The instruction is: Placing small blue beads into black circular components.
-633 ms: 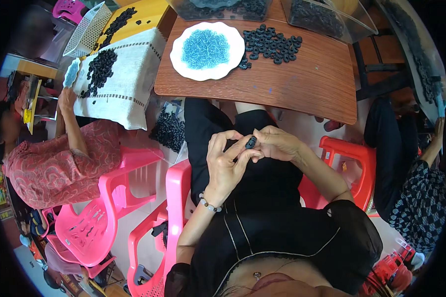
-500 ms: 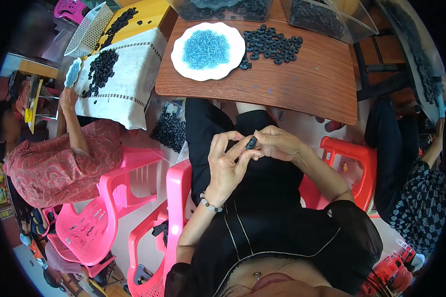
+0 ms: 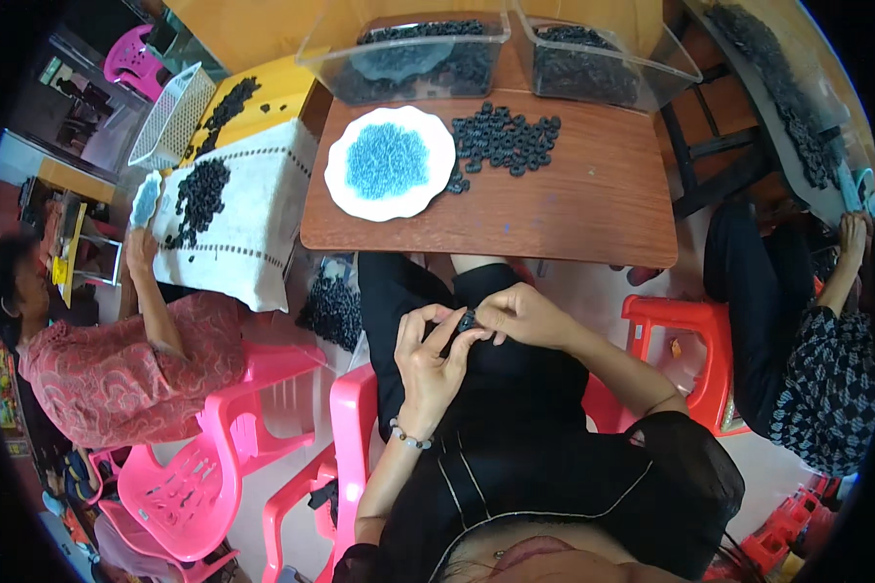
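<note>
Worktop (image 3: 593, 223) sits lower in view; below its near edge your left grip (image 3: 428, 367) clamps a black piece (image 3: 468, 320): keep steady. Right grip (image 3: 527, 316): can't tell.

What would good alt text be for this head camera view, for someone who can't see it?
A person's left hand and right hand hold a small black piece between them. Beyond, a brown wood-grain table bears a white scalloped plate of tiny blue beads beside scattered black ring-shaped pieces. Another person sits at left.
</note>
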{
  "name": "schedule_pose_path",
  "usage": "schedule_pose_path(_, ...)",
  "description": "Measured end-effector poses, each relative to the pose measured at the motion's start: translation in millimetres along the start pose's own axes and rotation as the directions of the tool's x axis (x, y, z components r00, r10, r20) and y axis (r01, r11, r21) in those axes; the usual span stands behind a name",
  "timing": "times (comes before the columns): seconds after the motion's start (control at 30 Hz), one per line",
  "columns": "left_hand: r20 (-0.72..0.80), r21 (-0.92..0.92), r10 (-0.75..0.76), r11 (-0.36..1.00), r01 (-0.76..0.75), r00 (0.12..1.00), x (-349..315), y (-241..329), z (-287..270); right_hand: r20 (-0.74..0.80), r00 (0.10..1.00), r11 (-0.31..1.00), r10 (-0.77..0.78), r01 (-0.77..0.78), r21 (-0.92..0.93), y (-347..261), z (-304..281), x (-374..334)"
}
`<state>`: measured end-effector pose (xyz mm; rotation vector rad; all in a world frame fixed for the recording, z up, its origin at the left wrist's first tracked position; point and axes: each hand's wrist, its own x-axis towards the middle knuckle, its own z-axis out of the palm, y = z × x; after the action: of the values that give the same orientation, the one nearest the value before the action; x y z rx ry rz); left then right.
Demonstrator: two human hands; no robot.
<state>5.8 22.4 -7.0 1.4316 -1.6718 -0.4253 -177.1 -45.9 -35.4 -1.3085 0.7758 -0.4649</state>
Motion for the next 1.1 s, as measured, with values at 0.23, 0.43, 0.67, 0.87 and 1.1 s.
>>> schedule_pose_path(0.23, 0.031, -0.051, -0.055, 0.997, 0.056, 0.998, 1.0, 1.2, 7.9, -0.136, 0.979, 0.972, -0.153, 0.124, -0.201, -23.8, 1.0, -2.9)
schedule_pose_path(0.43, -0.017, -0.192, -0.100, 0.977, 0.095, 0.995, 5.1, 0.6, 12.3, -0.212, 0.950, 0.966, -0.227, 0.193, -0.170, -35.8, -14.9, 4.5)
schedule_pose_path(0.67, 0.069, -0.250, -0.124, 0.958, 0.138, 0.990, -12.1, -16.2, 11.1, -0.421, 0.560, 0.624, -0.714, 0.234, -0.746, -146.6, -104.4, 27.7)
schedule_pose_path(0.87, 0.117, -0.276, -0.151, 0.944, 0.178, 0.982, -18.6, -16.8, 14.7, -0.462, 0.204, 0.410, -0.863, -0.249, -0.877, -199.6, -245.4, 74.6)
schedule_pose_path(1.1, 0.120, -0.253, -0.179, 0.946, 0.204, 0.977, -28.3, -34.0, 15.3, -0.460, 0.373, 0.473, -0.806, -0.062, -0.879, -184.8, -223.6, 82.1)
